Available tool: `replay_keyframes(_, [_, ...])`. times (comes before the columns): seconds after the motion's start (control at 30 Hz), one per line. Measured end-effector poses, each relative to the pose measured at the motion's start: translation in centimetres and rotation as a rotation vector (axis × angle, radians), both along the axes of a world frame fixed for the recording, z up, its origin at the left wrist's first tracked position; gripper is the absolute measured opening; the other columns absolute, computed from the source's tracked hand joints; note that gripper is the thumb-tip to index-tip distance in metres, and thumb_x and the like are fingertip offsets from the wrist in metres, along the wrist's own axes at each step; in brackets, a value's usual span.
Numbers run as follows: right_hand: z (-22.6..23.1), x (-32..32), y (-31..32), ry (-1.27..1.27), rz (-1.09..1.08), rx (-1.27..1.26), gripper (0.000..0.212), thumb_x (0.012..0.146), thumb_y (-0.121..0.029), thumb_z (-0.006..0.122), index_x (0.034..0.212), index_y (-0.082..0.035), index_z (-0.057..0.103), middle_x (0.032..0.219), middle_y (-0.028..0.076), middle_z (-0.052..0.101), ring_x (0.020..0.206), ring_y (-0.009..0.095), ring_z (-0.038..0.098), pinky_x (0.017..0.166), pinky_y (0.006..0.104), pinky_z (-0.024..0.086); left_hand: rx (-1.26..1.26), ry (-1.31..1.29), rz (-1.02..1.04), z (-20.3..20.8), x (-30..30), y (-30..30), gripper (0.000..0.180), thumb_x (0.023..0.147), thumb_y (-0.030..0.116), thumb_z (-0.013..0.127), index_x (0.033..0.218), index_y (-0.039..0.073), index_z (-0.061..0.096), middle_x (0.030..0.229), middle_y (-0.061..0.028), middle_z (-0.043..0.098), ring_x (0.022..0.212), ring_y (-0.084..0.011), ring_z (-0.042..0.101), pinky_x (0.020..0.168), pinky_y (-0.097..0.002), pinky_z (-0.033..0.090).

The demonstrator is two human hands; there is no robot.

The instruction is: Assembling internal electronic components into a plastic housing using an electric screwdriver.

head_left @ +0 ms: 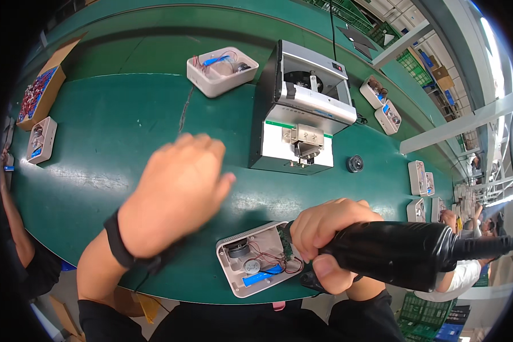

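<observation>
My right hand (333, 233) is wrapped round a black corded electric screwdriver (390, 253), which lies nearly level. Its front end points left, toward a white plastic housing (229, 275) at the table's near edge. Inside that open shell are a blue battery (262, 276), a round silver part (251, 266), a dark round speaker-like part (238, 249), thin red and black wires, and a green circuit board (285, 242) beside my right fingers. My left hand (176, 191) hovers over the table left of the housing, thumb apart; its blurred, partly hidden fingers show no object.
A screw feeder machine (302, 108) stands at the back centre, with a small black round part (354, 164) beside it. More filled housings (222, 85) sit on the green table (102, 142). At the far left is a cardboard box (57, 85) of small parts. Other people work at both sides.
</observation>
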State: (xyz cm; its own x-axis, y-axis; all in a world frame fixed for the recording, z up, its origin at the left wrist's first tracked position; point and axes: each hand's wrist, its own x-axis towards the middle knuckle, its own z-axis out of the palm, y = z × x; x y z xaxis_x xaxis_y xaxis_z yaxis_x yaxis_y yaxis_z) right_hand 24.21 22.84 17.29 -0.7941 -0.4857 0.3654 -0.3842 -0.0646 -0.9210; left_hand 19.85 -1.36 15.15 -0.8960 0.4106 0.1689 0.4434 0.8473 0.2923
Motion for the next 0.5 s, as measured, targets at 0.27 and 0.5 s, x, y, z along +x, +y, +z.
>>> replay_keyframes(0.27, [3.5, -0.9, -0.4, 0.108, -0.1, -0.362, 0.022, 0.09, -0.019, 0.062, 0.09, -0.004, 0.046, 0.064, 0.005, 0.05, 0.048, 0.017, 0.048, 0.05, 0.0346, 0.045, 0.027, 0.061, -0.316, -0.7, 8.5, 4.2, 0.076, 0.072, 0.044, 0.078, 0.121, -0.009, 0.057, 0.097, -0.0125, 0.061, 0.087, -0.0242, 0.06, 0.07, -0.0352, 0.048])
replay_keyframes(0.5, [3.6, -7.1, -2.2, 0.261, -0.397, -0.215, 0.018, 0.092, -0.018, 0.055, 0.087, -0.006, 0.043, 0.062, 0.006, 0.047, 0.045, 0.014, 0.042, 0.049, 0.0328, 0.043, -0.075, -0.025, -0.156, -2.7, 6.7, 4.3, 0.095, 0.062, 0.046, 0.083, 0.131, -0.012, 0.051, 0.099, -0.012, 0.059, 0.087, -0.0223, 0.06, 0.069, -0.0339, 0.049])
